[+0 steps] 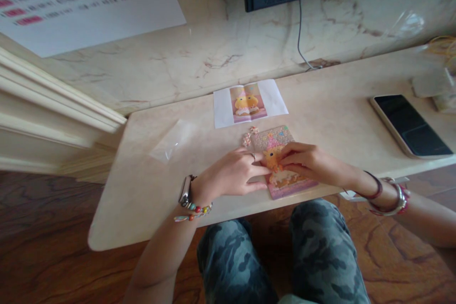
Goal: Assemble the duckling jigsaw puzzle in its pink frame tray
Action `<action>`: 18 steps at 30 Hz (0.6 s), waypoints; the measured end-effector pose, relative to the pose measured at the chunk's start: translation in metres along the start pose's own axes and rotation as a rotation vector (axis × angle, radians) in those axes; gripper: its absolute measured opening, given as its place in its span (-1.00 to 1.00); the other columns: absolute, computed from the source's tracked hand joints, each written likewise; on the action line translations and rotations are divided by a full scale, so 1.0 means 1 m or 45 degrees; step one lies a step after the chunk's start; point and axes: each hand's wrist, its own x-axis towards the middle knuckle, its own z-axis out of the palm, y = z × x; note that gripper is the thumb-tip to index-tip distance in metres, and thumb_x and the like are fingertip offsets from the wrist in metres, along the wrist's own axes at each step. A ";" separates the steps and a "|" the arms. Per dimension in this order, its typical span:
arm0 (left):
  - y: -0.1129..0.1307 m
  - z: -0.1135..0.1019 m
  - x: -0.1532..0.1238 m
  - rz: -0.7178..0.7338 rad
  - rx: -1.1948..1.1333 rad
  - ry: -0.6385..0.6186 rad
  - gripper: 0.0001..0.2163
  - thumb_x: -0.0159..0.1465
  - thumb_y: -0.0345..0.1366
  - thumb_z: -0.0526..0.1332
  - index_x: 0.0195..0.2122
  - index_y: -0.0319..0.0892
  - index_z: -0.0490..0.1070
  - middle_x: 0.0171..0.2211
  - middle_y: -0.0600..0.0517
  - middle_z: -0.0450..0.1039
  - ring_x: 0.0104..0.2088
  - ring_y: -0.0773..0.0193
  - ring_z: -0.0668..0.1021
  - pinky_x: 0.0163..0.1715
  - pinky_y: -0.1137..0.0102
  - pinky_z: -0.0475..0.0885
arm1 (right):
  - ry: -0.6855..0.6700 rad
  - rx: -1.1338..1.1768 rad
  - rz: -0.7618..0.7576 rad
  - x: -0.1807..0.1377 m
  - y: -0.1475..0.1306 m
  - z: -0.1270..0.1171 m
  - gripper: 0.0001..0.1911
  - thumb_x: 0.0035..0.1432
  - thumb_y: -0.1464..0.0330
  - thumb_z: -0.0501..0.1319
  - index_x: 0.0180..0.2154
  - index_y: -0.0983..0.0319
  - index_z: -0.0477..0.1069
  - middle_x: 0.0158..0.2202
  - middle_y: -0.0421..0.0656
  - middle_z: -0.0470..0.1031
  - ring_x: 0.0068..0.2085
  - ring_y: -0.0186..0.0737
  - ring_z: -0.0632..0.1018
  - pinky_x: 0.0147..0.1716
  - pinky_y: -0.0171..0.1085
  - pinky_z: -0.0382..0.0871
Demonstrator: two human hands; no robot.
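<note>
A small jigsaw puzzle with a yellow cartoon figure on a pink and grey ground lies near the table's front edge. My left hand rests palm down at its left side, fingers stretched and spread, fingertips on the puzzle's edge. Over the middle of the picture, my right hand has thumb and fingers pinched together at an orange puzzle piece, partly hidden by the fingertips. Several loose pinkish pieces lie in a small heap by the puzzle's upper left corner.
Behind the puzzle lies a creased paper sheet printed with the same figure. A clear plastic bag is at the left, a phone at the right. The pale table meets a marbled wall; a cable hangs there.
</note>
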 end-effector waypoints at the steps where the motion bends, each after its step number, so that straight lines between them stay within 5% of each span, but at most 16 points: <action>1: 0.000 0.000 0.000 -0.004 0.000 -0.009 -0.73 0.21 -0.13 0.11 -0.13 -0.07 0.41 -0.16 -0.03 0.41 -0.14 0.25 0.45 -0.08 0.27 0.31 | 0.006 0.006 0.000 0.000 0.000 0.000 -0.79 0.18 0.39 0.04 -0.31 0.27 0.45 -0.25 -0.07 0.43 -0.24 -0.32 0.46 -0.23 -0.31 0.39; 18: 0.002 -0.003 -0.003 -0.024 0.033 -0.107 -0.70 0.21 -0.09 0.10 -0.08 -0.04 0.37 -0.10 -0.02 0.37 -0.13 0.25 0.44 -0.05 0.27 0.27 | 0.108 0.015 -0.018 -0.004 0.001 0.006 -0.78 0.18 0.38 0.05 -0.29 0.27 0.46 -0.24 -0.05 0.43 -0.22 -0.30 0.47 -0.24 -0.29 0.41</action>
